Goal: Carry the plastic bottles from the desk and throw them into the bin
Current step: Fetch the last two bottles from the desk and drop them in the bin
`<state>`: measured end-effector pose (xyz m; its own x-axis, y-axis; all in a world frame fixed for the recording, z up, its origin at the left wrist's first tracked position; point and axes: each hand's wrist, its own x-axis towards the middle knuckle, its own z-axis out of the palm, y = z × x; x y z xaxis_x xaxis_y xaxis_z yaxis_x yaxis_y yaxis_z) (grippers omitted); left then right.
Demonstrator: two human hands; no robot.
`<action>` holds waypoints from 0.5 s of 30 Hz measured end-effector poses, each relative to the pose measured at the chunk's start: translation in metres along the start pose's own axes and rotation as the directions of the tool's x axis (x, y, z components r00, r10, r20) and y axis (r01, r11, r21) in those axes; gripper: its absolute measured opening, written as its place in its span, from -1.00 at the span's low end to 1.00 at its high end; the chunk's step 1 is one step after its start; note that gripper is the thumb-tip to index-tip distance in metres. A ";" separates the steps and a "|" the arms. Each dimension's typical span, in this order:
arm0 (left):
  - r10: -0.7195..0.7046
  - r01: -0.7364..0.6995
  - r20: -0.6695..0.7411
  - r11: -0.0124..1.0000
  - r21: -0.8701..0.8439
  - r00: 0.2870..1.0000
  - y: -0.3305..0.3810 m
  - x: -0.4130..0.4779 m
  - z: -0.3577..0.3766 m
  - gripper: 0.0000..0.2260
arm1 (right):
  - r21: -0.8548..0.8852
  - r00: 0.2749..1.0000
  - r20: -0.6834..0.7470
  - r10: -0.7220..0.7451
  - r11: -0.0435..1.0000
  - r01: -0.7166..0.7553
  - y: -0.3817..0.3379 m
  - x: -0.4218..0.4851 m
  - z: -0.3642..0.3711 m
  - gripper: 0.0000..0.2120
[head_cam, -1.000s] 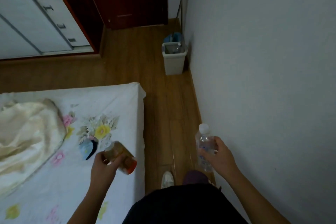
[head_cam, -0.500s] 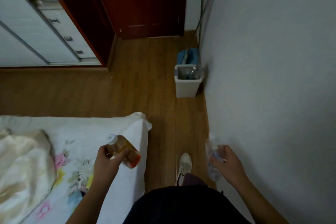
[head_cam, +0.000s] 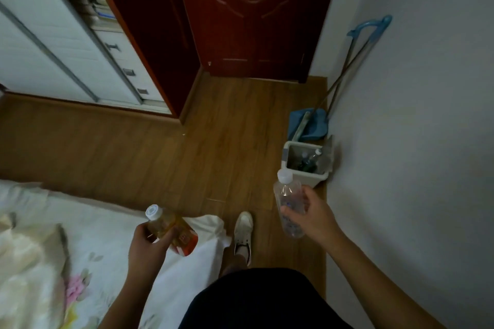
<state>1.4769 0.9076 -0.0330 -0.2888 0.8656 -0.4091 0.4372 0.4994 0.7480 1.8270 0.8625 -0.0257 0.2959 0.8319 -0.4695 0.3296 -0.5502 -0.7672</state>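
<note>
The left hand (head_cam: 145, 244) is gripping an amber bottle (head_cam: 172, 229) above the bed corner (head_cam: 211, 227); the right hand (head_cam: 311, 215) is clasping a clear bottle (head_cam: 288, 204), cap up, near the right wall. The bin (head_cam: 307, 181) is standing just ahead on the floor, already containing bottles. Judged status: carrying is nearly complete; both held bottles are awaiting disposal.

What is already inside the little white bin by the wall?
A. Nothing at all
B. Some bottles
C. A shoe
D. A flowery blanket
B: looking down into the white bin by the wall, a few bottles lie inside it, one with a white cap showing.
</note>
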 end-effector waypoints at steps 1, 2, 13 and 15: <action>0.003 -0.003 0.021 1.000 0.001 1.000 0.013 0.018 0.008 -0.58 | 0.007 1.000 -0.008 0.018 1.000 -0.018 -0.003 0.014 -0.005 -0.39; 0.005 -0.005 0.048 1.000 0.008 0.999 0.025 0.036 0.017 -0.58 | 0.022 0.999 -0.020 0.046 0.999 -0.046 -0.005 0.027 -0.011 -0.38; 0.148 -0.240 0.495 0.962 0.128 0.856 0.213 0.170 0.155 -0.57 | 0.147 0.913 -0.319 0.254 0.965 -0.218 -0.017 0.110 -0.067 -0.51; 0.179 -0.285 0.546 0.952 0.115 0.818 0.245 0.185 0.184 -0.58 | 0.154 0.903 -0.341 0.260 0.963 -0.219 -0.016 0.127 -0.075 -0.53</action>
<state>1.6872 1.1965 -0.0217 0.3070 0.8182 -0.4861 0.5965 0.2326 0.7682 1.9267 0.9714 -0.0397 0.6589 0.5837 -0.4745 0.1145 -0.7012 -0.7037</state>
